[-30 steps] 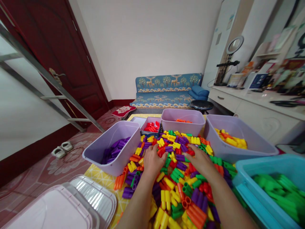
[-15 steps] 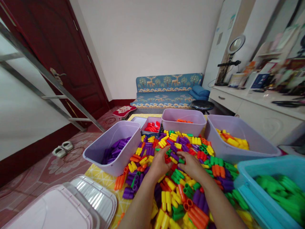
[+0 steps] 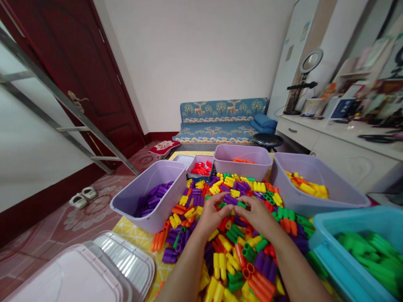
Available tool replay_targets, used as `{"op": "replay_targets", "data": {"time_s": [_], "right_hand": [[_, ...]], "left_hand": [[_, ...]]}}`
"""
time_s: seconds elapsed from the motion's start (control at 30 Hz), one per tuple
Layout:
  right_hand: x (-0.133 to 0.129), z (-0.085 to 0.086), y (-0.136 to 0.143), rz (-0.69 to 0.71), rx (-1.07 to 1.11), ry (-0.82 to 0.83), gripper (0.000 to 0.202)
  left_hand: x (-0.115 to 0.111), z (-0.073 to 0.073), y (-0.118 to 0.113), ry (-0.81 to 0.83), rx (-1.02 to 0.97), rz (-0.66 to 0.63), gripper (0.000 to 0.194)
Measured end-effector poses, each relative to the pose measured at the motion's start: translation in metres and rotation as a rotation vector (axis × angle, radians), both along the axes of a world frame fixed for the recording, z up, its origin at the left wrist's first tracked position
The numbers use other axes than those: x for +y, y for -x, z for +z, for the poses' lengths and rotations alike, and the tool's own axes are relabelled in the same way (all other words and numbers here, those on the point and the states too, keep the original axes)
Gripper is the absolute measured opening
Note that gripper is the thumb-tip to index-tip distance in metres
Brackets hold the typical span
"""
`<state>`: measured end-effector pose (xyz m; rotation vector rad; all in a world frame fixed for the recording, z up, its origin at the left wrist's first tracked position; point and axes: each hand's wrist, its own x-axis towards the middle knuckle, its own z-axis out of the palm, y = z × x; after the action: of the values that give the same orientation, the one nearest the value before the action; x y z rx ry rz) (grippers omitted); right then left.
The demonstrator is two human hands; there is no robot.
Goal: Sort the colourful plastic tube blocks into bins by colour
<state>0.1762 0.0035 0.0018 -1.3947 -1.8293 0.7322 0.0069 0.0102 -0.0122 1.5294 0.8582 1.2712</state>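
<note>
Above the pile of plastic tube blocks (image 3: 231, 251), both hands grip a purple tube block (image 3: 231, 199) with a green tube block (image 3: 241, 204) at its right end. My left hand (image 3: 211, 214) is closed around the purple side, thumb in front. My right hand (image 3: 256, 216) pinches the green end. Whether the two blocks are fully joined I cannot tell. Yellow, orange, red, green and purple blocks surround both hands on the yellow patterned cloth (image 3: 135, 233).
A lilac bin (image 3: 173, 184) with purple blocks stands left. Behind are a small box (image 3: 189, 174) of red blocks and a lilac bin (image 3: 242, 167) with orange ones. On the right, a lilac bin (image 3: 315, 203) holds yellow pieces, a turquoise bin (image 3: 333, 251) green ones. Lids (image 3: 91, 272) lie front left.
My hands have come closer together and lifted the purple and green blocks off the pile. Some blocks beneath the hands have shifted.
</note>
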Motion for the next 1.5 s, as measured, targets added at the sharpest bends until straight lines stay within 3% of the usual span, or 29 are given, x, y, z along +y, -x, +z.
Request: {"op": "replay_targets", "data": {"time_s": [0.2,0.47,0.6,0.73,0.83,0.93,1.17,1.5], "right_hand": [[-0.003,0.007,0.009,0.013,-0.058,0.021,0.025],[-0.005,0.006,-0.004,-0.001,-0.174,0.015,0.022],[-0.005,0.002,-0.002,0.021,-0.210,-0.001,0.025],[-0.002,0.000,0.011,-0.064,-0.009,-0.022,0.037],[-0.003,0.000,0.018,-0.037,0.115,0.007,0.034],[-0.005,0.002,0.021,-0.024,0.104,0.021,0.029],[-0.009,0.014,0.022,-0.050,0.085,-0.035,0.023],[-0.010,0.015,0.022,-0.101,0.124,-0.072,0.023]], "left_hand": [[0.000,-0.001,-0.002,0.112,-0.196,-0.071,0.025],[0.010,0.000,0.007,0.172,-0.309,0.091,0.026],[0.011,-0.004,0.006,0.169,-0.279,0.114,0.026],[0.007,-0.003,0.005,0.101,-0.167,0.067,0.024],[0.004,0.000,0.006,0.014,-0.050,0.042,0.025],[0.003,0.001,0.006,-0.059,0.022,0.064,0.025],[0.004,-0.005,0.005,0.097,-0.117,0.064,0.028],[0.003,-0.003,0.003,0.112,-0.172,0.033,0.023]]}}
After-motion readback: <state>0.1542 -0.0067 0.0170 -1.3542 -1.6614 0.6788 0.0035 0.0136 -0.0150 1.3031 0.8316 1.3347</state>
